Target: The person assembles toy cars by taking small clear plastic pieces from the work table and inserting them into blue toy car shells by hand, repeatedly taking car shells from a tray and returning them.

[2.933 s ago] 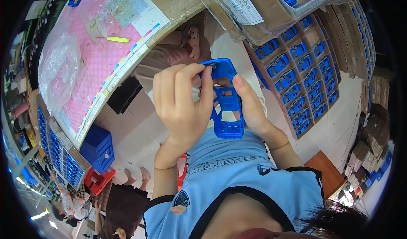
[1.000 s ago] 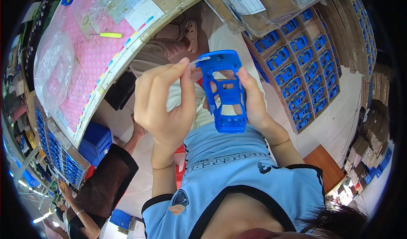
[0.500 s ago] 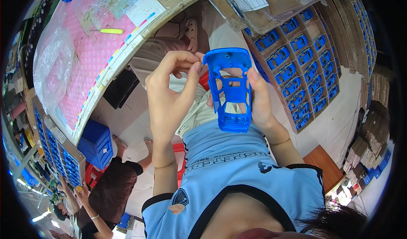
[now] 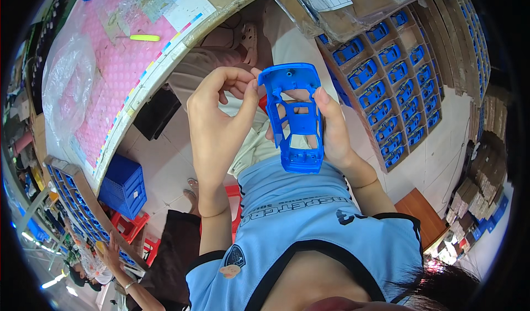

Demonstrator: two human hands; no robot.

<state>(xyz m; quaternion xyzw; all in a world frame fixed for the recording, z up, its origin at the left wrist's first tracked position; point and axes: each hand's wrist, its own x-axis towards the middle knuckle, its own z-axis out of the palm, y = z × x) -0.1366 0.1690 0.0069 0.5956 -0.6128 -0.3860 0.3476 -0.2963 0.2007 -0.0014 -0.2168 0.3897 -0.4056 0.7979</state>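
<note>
A blue plastic toy car body shell (image 4: 302,124) is held up in front of me, its hollow inside turned toward me and its window openings showing through. My right hand (image 4: 335,126) grips it along the right edge, thumb on the near side and fingers behind, partly seen through the openings. At the shell's upper left corner, my left hand (image 4: 223,109) has thumb and forefinger pinched together against the edge. Whether a small bit sits between those fingertips I cannot make out.
A divided cardboard tray (image 4: 381,90) of blue car shells stands at the right. On the left, a pink-covered table (image 4: 118,73) carries a yellow-handled tool (image 4: 144,38) and a clear plastic bag (image 4: 72,90). A blue crate (image 4: 122,187) stands below. A co-worker's hand (image 4: 110,253) touches another tray (image 4: 83,206).
The shell and my hands have shifted slightly left, the pinch staying at the same corner. At lower left, the co-worker and the tray there have moved.
</note>
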